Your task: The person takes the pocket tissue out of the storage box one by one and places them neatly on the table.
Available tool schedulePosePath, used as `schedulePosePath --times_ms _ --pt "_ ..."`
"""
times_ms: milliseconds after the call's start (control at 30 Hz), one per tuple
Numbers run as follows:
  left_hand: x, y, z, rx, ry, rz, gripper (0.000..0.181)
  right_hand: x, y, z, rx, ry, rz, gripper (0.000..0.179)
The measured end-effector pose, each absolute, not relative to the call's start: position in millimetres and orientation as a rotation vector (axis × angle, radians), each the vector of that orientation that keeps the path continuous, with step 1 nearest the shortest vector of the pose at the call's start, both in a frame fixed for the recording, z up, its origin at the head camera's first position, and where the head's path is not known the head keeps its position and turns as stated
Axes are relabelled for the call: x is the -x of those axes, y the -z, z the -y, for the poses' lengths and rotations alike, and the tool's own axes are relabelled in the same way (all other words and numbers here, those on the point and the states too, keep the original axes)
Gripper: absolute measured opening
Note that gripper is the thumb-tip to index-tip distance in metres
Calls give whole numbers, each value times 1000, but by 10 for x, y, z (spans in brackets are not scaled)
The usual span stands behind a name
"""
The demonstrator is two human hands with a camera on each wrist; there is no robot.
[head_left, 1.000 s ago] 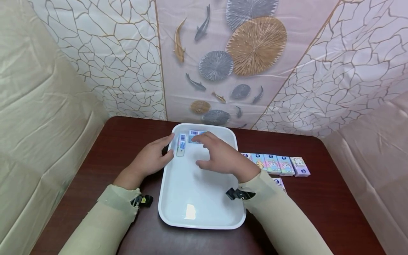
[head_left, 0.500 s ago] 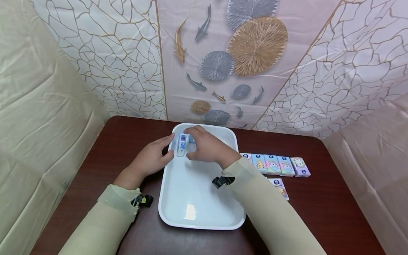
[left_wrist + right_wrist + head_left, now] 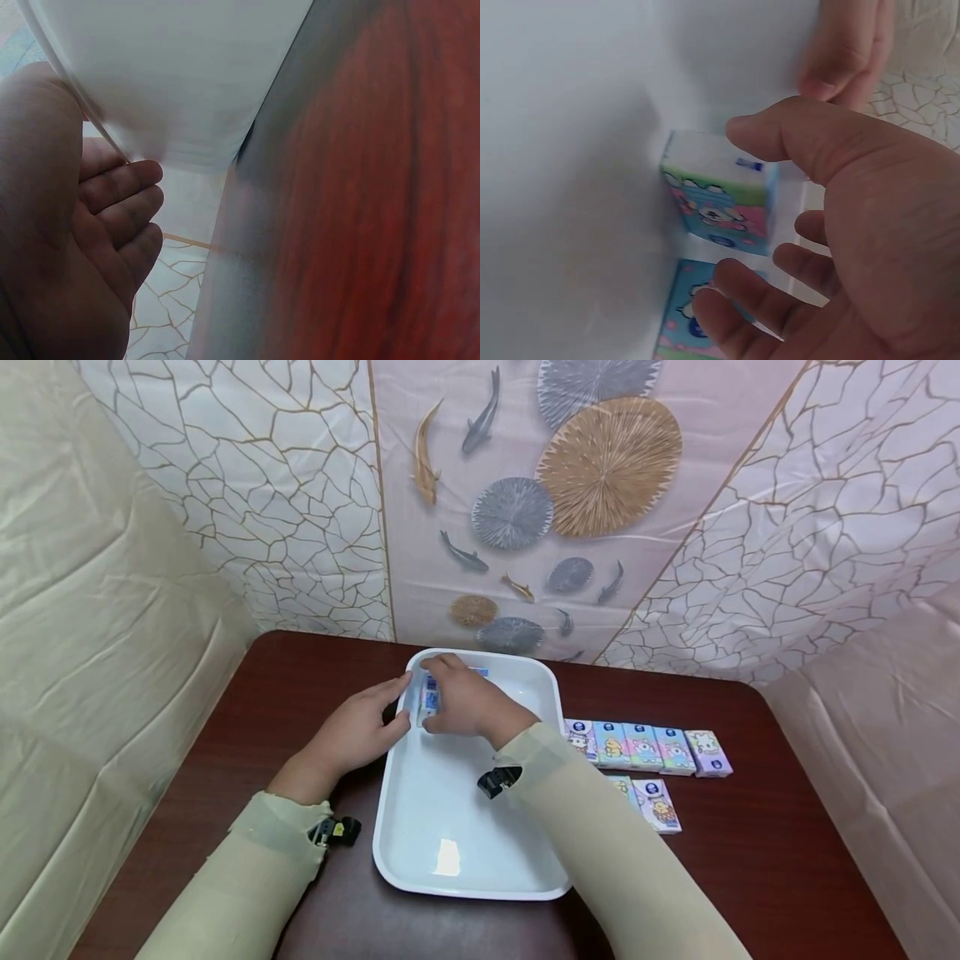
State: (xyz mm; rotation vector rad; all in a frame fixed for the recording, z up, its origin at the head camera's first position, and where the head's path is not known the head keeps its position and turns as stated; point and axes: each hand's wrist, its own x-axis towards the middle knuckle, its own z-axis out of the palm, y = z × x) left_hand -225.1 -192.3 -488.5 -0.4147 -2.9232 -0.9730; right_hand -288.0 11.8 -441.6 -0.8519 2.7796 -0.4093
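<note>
A white tray (image 3: 450, 802) lies on the dark wooden table. My left hand (image 3: 356, 733) grips its left rim near the far corner, thumb over the edge and fingers outside; in the left wrist view the fingers (image 3: 124, 199) bend beside the tray wall. My right hand (image 3: 471, 703) is inside the tray over a small cartoon-printed tissue pack (image 3: 429, 695) standing along the left wall. In the right wrist view the thumb overlaps a corner of this pack (image 3: 720, 199), the fingers spread apart. A second pack (image 3: 681, 315) sits at the tray's far end, partly behind the fingers.
Right of the tray, several similar packs (image 3: 643, 747) form a row on the table. Nearer, two more packs (image 3: 657, 806) lie beside the right sleeve, partly hidden by it. A patterned curtain (image 3: 315, 502) hangs behind the table, with plain cloth at both sides.
My right hand has moved left inside the tray, from the second pack to the one by the left wall. The left hand stays on the rim.
</note>
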Motion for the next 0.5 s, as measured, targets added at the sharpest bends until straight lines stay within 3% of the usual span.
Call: schedulePosePath --times_ms 500 --pt "2270 4928 1922 407 973 2909 68 2890 4575 -45 826 396 -2796 89"
